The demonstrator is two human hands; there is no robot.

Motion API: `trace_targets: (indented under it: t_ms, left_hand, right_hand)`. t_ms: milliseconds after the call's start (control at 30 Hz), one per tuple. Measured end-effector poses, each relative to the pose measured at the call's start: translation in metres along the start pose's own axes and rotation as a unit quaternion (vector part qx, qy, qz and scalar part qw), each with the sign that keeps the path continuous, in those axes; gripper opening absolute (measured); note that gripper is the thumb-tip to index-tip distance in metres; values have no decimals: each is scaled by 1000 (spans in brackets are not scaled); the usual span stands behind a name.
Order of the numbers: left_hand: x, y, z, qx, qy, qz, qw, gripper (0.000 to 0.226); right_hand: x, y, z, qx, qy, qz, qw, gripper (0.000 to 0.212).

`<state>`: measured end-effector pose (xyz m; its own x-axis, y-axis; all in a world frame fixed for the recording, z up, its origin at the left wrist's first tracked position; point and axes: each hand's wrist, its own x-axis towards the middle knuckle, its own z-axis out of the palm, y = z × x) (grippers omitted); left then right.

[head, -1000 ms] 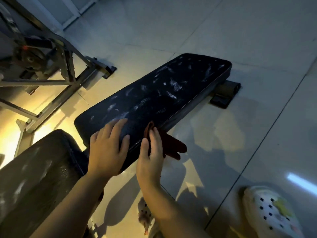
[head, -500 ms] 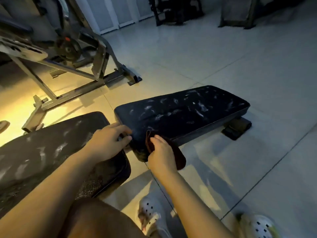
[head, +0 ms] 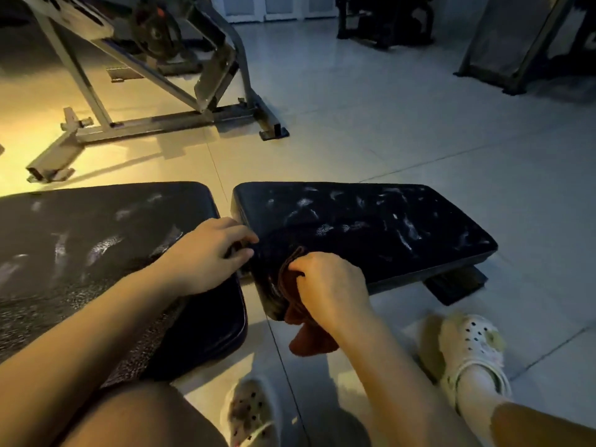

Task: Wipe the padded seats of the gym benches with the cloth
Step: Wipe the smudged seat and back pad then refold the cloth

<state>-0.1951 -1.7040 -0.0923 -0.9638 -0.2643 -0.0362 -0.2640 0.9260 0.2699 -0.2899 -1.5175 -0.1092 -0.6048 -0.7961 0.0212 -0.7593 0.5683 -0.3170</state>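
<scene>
Two dark padded bench seats lie low in front of me, both streaked with white marks. The right seat (head: pixel 371 227) stretches away to the right; the left seat (head: pixel 96 246) runs off the left edge. A reddish-brown cloth (head: pixel 300 317) hangs over the near left corner of the right seat. My right hand (head: pixel 329 285) grips the cloth there, fingers curled round its folds. My left hand (head: pixel 209 253) sits at the gap between the two seats, fingers curled and touching the right seat's edge; whether it pinches anything is unclear.
A grey steel machine frame (head: pixel 154 124) with a weight plate stands on the tiled floor behind the seats. More dark equipment (head: pixel 383 21) is at the back right. My feet in white clogs (head: pixel 474 353) rest on the floor below the right seat.
The view has lifted and swung, so both seats now lie side by side before me. My right hand has gathered the cloth more tightly on the seat's corner; my left hand stays at the gap.
</scene>
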Motion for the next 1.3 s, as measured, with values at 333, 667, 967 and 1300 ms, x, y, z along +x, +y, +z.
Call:
trace_targets:
  t_ms: [333, 667, 967, 1300]
  left_hand:
    - [5, 15, 26, 50, 97, 29, 994, 46]
    - [-4, 10, 51, 93, 82, -55, 991, 57]
    - [-6, 17, 49, 43, 124, -76, 989, 57]
    - [-5, 20, 49, 79, 114, -123, 983, 54]
  right_hand:
    - [8, 31, 45, 142, -51, -139, 979, 65]
    - [65, 112, 43, 92, -74, 111, 987, 64]
    - [14, 25, 48, 103, -79, -197, 972, 65]
    - [79, 122, 34, 42, -107, 21, 993, 64]
